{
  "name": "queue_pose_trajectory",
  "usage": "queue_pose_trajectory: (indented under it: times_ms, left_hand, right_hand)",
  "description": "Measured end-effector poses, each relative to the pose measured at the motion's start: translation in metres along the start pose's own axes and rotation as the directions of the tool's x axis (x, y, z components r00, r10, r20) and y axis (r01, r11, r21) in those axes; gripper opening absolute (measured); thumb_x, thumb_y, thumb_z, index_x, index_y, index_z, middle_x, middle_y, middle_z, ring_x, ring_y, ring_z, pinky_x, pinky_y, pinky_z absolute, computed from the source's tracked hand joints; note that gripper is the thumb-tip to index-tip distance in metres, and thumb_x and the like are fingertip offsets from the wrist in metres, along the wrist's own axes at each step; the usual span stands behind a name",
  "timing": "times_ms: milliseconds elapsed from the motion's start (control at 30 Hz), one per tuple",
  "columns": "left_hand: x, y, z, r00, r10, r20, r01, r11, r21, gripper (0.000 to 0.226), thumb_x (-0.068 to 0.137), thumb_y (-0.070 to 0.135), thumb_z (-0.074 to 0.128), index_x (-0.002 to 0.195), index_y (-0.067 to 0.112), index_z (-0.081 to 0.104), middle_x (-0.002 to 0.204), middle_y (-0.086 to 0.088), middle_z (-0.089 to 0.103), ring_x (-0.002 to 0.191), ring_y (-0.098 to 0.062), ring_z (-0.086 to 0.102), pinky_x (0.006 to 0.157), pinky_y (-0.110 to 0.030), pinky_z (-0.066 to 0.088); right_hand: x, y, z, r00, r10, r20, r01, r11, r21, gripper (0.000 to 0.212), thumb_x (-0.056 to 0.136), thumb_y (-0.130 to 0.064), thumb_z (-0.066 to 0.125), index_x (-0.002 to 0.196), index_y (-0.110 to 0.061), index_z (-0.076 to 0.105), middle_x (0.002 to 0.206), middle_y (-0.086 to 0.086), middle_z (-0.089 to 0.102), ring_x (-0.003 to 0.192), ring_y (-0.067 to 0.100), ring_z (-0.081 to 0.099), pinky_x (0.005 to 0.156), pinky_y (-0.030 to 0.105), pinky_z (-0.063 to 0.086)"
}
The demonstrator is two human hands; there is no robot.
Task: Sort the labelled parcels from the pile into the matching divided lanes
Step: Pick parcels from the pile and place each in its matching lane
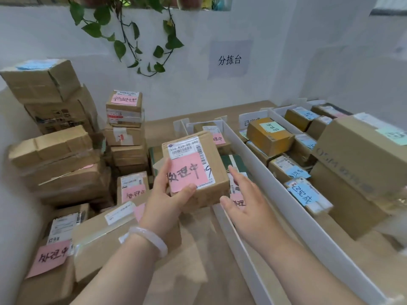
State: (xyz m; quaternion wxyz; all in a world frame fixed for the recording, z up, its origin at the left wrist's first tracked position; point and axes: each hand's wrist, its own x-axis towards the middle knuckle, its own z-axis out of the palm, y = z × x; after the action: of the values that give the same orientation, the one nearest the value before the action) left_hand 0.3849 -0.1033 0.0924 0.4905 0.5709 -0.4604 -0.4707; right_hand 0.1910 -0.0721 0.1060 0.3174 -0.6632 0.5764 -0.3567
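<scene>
Holding the pink-labelled parcel (195, 170) up at the centre of the frame, over the middle lane (198, 238), with the left hand (167, 194) alone: thumb curling over the near edge, fingers wrapping the left side. Keeping the right hand (244, 199) flat and spread just right of the box, fingers straight, gripping nothing; touching the cardboard or merely beside it, not telling from this view.

Risking a tilt, probably: carrying the whole box from one near corner, with the far end unsupported, and so possibly slipping down onto the parcels lying underneath. Pressing the thumb on the lower edge of the pink note (187, 172), possibly lifting or creasing it and spoiling the reading.

Working right beside the white divider (253, 155), so possibly bumping it or letting the box tip over it among the blue-labelled parcels (304, 194) at the right of the frame, the wrong lane judging by colour. Also moving near the tall pile (66, 161) at the left of the frame, close to the forearm and likely to topple if nudged.
</scene>
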Motion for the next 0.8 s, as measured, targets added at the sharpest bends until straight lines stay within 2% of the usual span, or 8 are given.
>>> queue_pose_trajectory:
  times_ms: [33,100,233,400,500,667,733,800]
  left_hand:
    - [-0.006,0.0,0.013,1.0,-0.007,0.01,0.006,1.0,0.012,0.081,0.081,0.029,0.078,0.141,0.057,0.031,0.136,0.014,0.051,0.118,-0.007,0.055,0.1,-0.044,0.05]
    - [-0.017,0.0,0.042,0.999,-0.034,0.038,0.033,0.999,0.014,0.082,0.083,0.025,0.077,0.144,0.053,0.03,0.132,0.016,0.052,0.118,-0.008,0.055,0.101,-0.042,0.05]
    - [-0.043,-0.003,0.102,0.986,-0.123,0.109,0.124,0.992,-0.003,0.08,0.084,0.022,0.077,0.138,0.057,0.03,0.122,0.021,0.055,0.114,-0.009,0.059,0.098,-0.044,0.052]
    - [-0.072,-0.01,0.166,0.978,-0.139,0.157,0.129,0.989,0.07,0.08,0.086,0.02,0.074,0.145,0.047,0.027,0.118,0.02,0.058,0.107,-0.003,0.06,0.097,-0.032,0.052]
    - [-0.081,-0.021,0.197,0.974,-0.166,0.157,0.15,0.983,0.106,0.078,0.085,0.018,0.075,0.143,0.045,0.031,0.11,0.03,0.056,0.099,0.006,0.06,0.085,-0.013,0.05]
    - [-0.087,-0.046,0.238,0.968,-0.208,0.137,0.182,0.966,0.184,0.08,0.082,0.022,0.076,0.145,0.045,0.031,0.111,0.028,0.059,0.104,-0.001,0.062,0.095,-0.026,0.05]
    - [-0.089,-0.056,0.248,0.965,-0.237,0.115,0.215,0.96,0.178,0.08,0.083,0.017,0.075,0.146,0.043,0.032,0.112,0.026,0.06,0.103,0.0,0.062,0.091,-0.023,0.051]
    - [-0.093,-0.066,0.255,0.958,-0.27,0.097,0.251,0.953,0.167,0.079,0.083,0.015,0.074,0.146,0.042,0.032,0.114,0.023,0.061,0.1,0.001,0.063,0.078,-0.015,0.052]
  right_hand:
    - [-0.007,0.008,-0.009,1.0,0.008,-0.013,-0.007,0.999,0.049,0.061,0.097,-0.032,0.055,0.146,-0.05,0.024,0.141,-0.032,0.028,0.117,-0.03,0.027,0.097,0.001,0.031]
    - [-0.019,0.027,-0.028,1.0,0.021,-0.022,-0.019,0.995,0.098,0.06,0.097,-0.028,0.056,0.143,-0.053,0.025,0.144,-0.03,0.032,0.115,-0.032,0.03,0.09,-0.002,0.033]
    - [-0.039,0.07,-0.069,0.997,0.07,-0.04,-0.067,0.994,0.083,0.062,0.095,-0.03,0.058,0.138,-0.06,0.025,0.137,-0.04,0.034,0.127,-0.022,0.029,0.111,0.023,0.033]
    - [-0.063,0.121,-0.133,0.979,0.193,-0.069,-0.191,0.981,0.04,0.056,0.094,-0.043,0.055,0.141,-0.056,0.029,0.15,-0.022,0.033,0.139,-0.001,0.028,0.116,0.039,0.03]
    - [-0.073,0.148,-0.165,0.975,0.21,-0.073,-0.21,0.978,0.013,0.044,0.096,-0.043,0.049,0.136,-0.055,0.034,0.148,-0.019,0.036,0.136,-0.001,0.031,0.114,0.03,0.027]
    - [-0.076,0.179,-0.188,0.976,0.213,0.045,-0.211,0.976,-0.046,0.046,0.097,-0.037,0.049,0.14,-0.047,0.035,0.143,-0.024,0.032,0.136,-0.006,0.025,0.111,0.021,0.021]
    - [-0.075,0.192,-0.191,0.978,0.19,0.089,-0.181,0.978,-0.105,0.05,0.096,-0.039,0.051,0.144,-0.042,0.037,0.145,-0.025,0.032,0.137,-0.007,0.023,0.116,0.024,0.02]
    - [-0.075,0.201,-0.193,0.97,0.2,0.14,-0.181,0.974,-0.138,0.051,0.097,-0.039,0.051,0.145,-0.042,0.035,0.141,-0.026,0.032,0.133,-0.01,0.024,0.11,0.017,0.019]
